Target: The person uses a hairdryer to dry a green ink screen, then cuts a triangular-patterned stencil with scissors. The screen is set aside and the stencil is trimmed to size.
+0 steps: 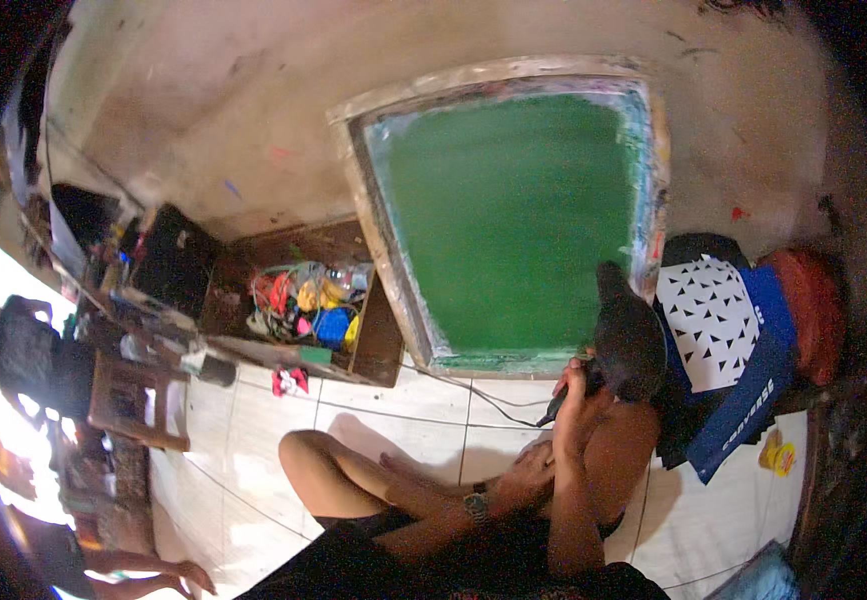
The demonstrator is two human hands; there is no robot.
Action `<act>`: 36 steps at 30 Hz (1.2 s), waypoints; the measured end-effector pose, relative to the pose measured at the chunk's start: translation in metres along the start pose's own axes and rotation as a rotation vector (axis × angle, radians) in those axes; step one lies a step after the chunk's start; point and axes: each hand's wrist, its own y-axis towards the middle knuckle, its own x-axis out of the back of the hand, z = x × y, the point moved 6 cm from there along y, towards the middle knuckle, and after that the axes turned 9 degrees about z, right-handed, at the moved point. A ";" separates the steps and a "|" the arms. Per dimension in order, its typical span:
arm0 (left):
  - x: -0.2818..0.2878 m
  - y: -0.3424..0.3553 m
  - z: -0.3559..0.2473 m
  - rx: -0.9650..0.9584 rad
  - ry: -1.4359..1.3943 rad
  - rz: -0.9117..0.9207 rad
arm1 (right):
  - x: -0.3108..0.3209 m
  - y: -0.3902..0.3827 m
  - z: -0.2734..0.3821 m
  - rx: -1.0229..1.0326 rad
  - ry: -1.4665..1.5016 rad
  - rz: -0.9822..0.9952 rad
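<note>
My right hand is closed around the handle of a black hair dryer, which is in front of the lower right corner of a green panel; I can't tell whether the two touch. The panel sits in a paint-smeared frame leaning against the wall. A cord trails leftward from the dryer over the white tiles. My left hand, with a watch at its wrist, is beside my right forearm; I can't tell whether its fingers are open or closed.

Left of the frame, an open wooden box holds a jumble of red, yellow and blue things, with cable-like strands among them. On my right, a white cloth with black triangles lies against a blue cloth bearing white lettering. Near it, a small yellow tub stands on the tiles; its markings are too small to read.
</note>
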 end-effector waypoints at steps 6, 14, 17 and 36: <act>-0.010 -0.006 0.005 0.032 -0.074 0.091 | -0.008 -0.045 -0.065 -0.213 -0.221 0.209; -0.016 -0.008 0.010 0.065 -0.160 0.146 | -0.095 -0.052 -0.073 0.226 -0.348 0.557; -0.019 -0.008 0.014 0.074 -0.196 0.137 | -0.113 -0.058 -0.067 0.160 -0.311 0.616; -0.019 0.005 0.000 0.099 -0.206 0.003 | -0.180 -0.070 -0.018 0.220 -0.401 0.543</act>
